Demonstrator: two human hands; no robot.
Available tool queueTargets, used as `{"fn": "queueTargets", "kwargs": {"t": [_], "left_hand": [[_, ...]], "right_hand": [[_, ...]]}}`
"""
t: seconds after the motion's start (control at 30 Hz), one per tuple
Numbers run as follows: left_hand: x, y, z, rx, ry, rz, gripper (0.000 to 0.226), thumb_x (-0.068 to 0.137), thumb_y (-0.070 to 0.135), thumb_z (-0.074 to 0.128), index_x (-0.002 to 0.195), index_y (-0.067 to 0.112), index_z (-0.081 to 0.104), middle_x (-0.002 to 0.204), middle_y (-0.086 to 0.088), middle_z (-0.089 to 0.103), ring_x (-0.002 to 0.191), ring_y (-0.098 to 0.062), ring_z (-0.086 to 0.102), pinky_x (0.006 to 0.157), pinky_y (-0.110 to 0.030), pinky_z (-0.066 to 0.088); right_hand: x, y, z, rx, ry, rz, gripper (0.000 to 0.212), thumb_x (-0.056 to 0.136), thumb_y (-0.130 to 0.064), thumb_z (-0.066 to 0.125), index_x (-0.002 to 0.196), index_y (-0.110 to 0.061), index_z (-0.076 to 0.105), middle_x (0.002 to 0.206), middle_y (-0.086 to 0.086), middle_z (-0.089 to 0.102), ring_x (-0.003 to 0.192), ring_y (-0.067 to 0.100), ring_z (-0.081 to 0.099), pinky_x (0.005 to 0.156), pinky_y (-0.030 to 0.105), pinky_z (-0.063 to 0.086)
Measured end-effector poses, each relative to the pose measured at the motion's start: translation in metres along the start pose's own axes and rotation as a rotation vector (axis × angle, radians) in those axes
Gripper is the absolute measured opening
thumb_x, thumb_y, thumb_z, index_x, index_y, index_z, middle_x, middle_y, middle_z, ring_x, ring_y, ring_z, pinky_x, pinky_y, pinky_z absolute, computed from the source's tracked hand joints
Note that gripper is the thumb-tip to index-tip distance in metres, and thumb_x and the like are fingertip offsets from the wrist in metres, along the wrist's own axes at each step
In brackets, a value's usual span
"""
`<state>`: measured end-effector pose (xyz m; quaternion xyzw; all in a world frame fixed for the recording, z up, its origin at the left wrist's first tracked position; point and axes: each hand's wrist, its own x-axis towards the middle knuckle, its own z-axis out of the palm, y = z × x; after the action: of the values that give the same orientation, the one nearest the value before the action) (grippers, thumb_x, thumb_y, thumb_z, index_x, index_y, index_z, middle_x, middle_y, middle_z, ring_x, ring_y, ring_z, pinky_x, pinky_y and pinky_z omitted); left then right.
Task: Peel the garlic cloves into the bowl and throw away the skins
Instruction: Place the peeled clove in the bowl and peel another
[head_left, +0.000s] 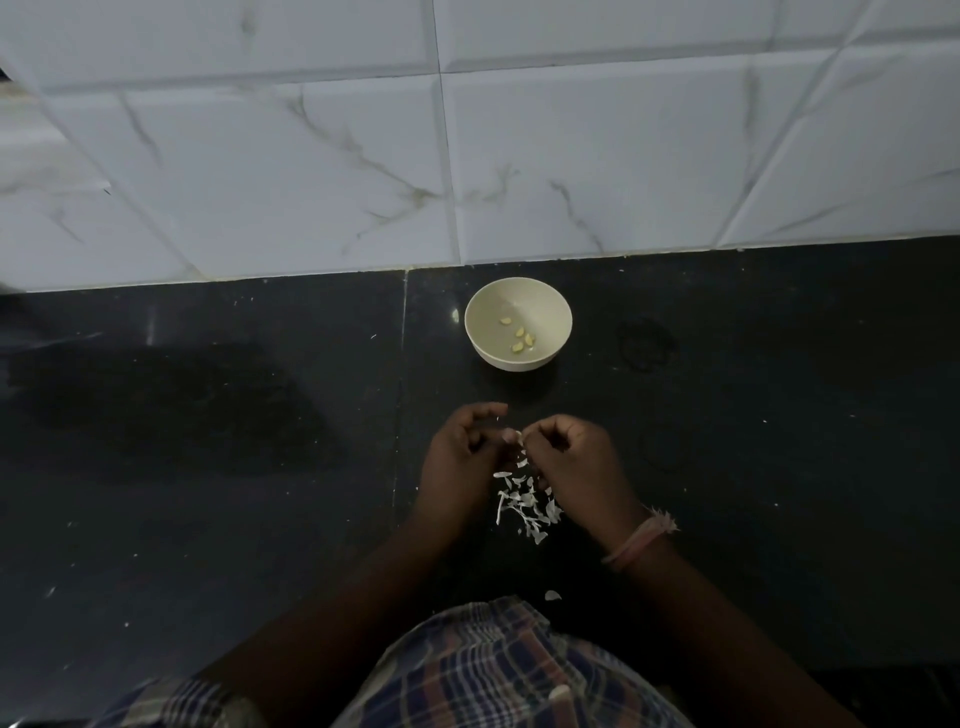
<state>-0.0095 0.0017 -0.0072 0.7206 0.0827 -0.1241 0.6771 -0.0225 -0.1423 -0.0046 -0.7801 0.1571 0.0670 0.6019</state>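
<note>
Garlic clove (513, 435) pinched between both hands' fingertips, near side of bowl (556, 301). Left hand (462, 457) and right hand (571, 460) fingers curled on it. Peeled cloves (521, 333) inside bowl. Skins (524, 501) heaped on counter (208, 467) nearer than bowl, under hands.

Bowl (518, 323) sits on counter (208, 467) near wall (467, 156), cloves (518, 335) in it. Both hands (457, 457) (576, 457) in front of bowl, skins (527, 504) on counter btwn the wrists.
</note>
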Motion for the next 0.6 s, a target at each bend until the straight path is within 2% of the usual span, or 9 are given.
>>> {"fn": "queueTargets", "kwargs": {"t": [0.07,0.17,0.37,0.53,0.6], "left_hand": [[-0.0029,0.0005,0.0022,-0.081,0.017,-0.026,0.021,0.092,0.007,0.071,0.113,0.013,0.067,0.092,-0.006,0.079,0.088,-0.023,0.077,0.080,-0.037,0.063],[-0.0044,-0.0003,0.0057,-0.192,0.013,-0.053,0.017,0.090,0.005,0.073,0.106,0.008,0.070,0.095,-0.011,0.078,0.092,-0.030,0.076,0.085,-0.042,0.062],[-0.0016,-0.0016,0.0074,-0.274,-0.008,-0.069,0.022,0.090,-0.002,0.069,0.109,0.009,0.071,0.100,-0.014,0.077,0.091,-0.028,0.074,0.089,-0.047,0.058],[-0.0027,0.0055,0.0046,-0.248,-0.063,-0.061,0.033,0.091,-0.001,0.069,0.121,0.011,0.061,0.094,-0.011,0.078,0.084,-0.022,0.075,0.077,-0.033,0.061],[-0.0029,0.0066,0.0040,-0.239,-0.066,-0.063,0.034,0.091,0.000,0.070,0.122,0.012,0.060,0.091,-0.010,0.078,0.082,-0.021,0.075,0.074,-0.030,0.061]], "right_hand": [[0.0007,0.0019,0.0032,-0.055,0.016,-0.021,0.009,0.091,-0.028,0.069,0.089,-0.020,0.071,0.079,-0.003,0.073,0.072,0.007,0.068,0.067,0.028,0.055],[0.0011,0.0034,0.0068,0.025,0.036,-0.007,0.005,0.093,-0.023,0.066,0.091,-0.018,0.068,0.079,-0.002,0.072,0.067,0.005,0.065,0.064,0.026,0.050],[0.0040,0.0039,0.0073,0.047,0.039,-0.045,0.007,0.095,-0.021,0.063,0.090,-0.019,0.069,0.077,-0.002,0.071,0.064,0.004,0.062,0.061,0.024,0.047],[0.0033,0.0070,0.0077,0.025,0.016,-0.012,0.008,0.096,-0.024,0.061,0.089,-0.021,0.065,0.077,-0.002,0.068,0.064,0.008,0.060,0.060,0.028,0.044],[0.0028,0.0071,0.0078,0.044,0.021,-0.003,0.010,0.097,-0.025,0.060,0.090,-0.021,0.066,0.079,0.002,0.070,0.066,0.013,0.063,0.061,0.035,0.049]]}}
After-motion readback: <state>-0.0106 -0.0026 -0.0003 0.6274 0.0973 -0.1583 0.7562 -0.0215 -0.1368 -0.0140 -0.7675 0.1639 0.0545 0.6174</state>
